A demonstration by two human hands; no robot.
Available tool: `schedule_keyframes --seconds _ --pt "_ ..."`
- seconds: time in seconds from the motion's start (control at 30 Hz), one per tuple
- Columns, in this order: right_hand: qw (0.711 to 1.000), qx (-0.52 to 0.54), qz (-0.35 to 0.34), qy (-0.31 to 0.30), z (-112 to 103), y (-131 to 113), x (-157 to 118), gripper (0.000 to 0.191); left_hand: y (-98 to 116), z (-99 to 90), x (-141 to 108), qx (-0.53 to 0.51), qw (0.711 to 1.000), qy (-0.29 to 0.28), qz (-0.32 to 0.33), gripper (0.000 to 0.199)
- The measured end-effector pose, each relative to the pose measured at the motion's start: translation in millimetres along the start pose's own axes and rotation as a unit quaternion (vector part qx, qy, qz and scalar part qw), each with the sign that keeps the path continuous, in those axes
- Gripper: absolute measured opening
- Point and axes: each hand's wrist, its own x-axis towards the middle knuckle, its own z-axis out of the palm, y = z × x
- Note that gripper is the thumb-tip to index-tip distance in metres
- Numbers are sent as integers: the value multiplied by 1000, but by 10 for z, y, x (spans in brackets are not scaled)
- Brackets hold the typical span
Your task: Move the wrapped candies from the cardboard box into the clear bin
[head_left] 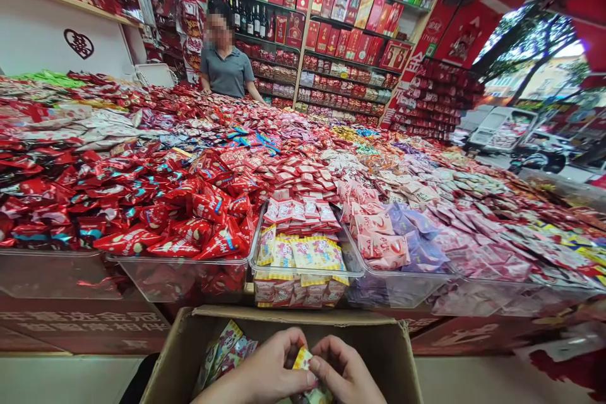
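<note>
Both hands are over an open cardboard box (284,315) at the bottom of the head view. Between the fingers of my left hand (279,366) and my right hand (343,372) is a small yellow and white candy packet (303,358), pinched from both sides. More packets in green, yellow and pink (227,350) lie inside the box at its left. Just beyond the box stands a clear bin (307,273) with yellow-edged packets (317,252) in front and red and white ones (300,211) behind.
Red candy packets (208,221) fill bins to the left; pink (383,243) and purple packets (423,237) fill those to the right. A person in a grey shirt (227,72) stands behind the display, before shelves of red boxes (353,41).
</note>
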Motion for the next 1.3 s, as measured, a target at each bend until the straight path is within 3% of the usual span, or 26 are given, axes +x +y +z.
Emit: schedule_keyframes --seconds 0.3,0.43,0.53,0.7,0.83,1.03,1.3 --pt "998 -61 -1 -13 27 6 -3 28 23 -13 -26 112 993 31 3 19" --pt "999 -49 -19 7 19 1 -6 27 22 -5 -14 62 998 22 9 19" --pt "997 -23 -40 56 -24 -5 -52 26 100 32 -34 -30 999 20 16 24" --pt "987 91 -81 103 -103 -27 -153 21 293 87 -67 -194 980 44 32 32" --pt "978 151 -60 132 -71 -88 -168 22 325 80 -55 -271 960 68 30 34" --pt "969 168 -3 180 1 -106 -145 31 299 58 -41 -291 954 65 26 29" --pt "980 142 -4 137 -47 -102 -112 29 277 70 -29 -217 968 98 75 24"
